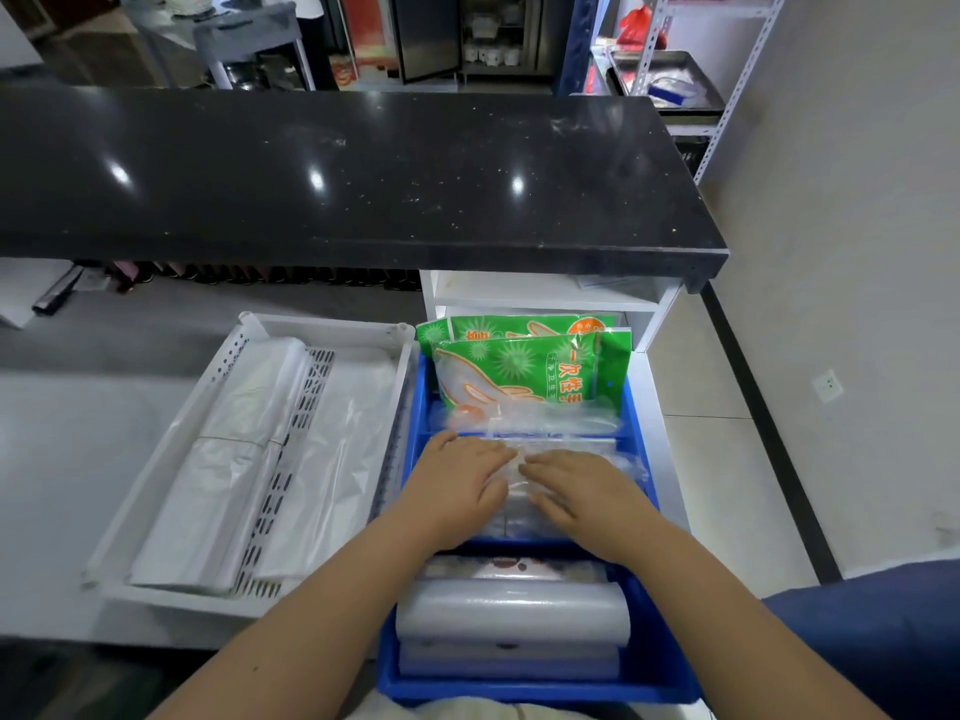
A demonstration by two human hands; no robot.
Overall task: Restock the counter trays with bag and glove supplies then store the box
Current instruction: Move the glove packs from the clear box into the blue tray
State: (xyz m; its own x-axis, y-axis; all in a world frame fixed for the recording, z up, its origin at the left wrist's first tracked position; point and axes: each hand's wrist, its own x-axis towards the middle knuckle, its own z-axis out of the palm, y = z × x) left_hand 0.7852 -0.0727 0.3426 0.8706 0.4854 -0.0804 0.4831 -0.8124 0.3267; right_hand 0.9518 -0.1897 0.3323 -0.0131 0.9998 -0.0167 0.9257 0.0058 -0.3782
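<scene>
A blue divided tray [641, 672] stands on the white counter in front of me. Its far compartment holds green glove packets [524, 363], standing upright. In the middle compartment lies a stack of clear plastic bags [519, 506]. My left hand [457, 485] and my right hand [582, 493] both rest flat on that stack, fingers spread and pointing inward, nearly touching. The near compartment holds a clear bag roll [514, 610] above flat white packs. A white perforated tray [249, 600] to the left holds folded white plastic bags [244, 459]. No box is in view.
A black stone counter [337, 184] overhangs the work surface at the back. White shelving [530, 296] sits under it behind the blue tray. A metal rack [727, 80] with a tray stands at the far right, by a tiled floor and wall.
</scene>
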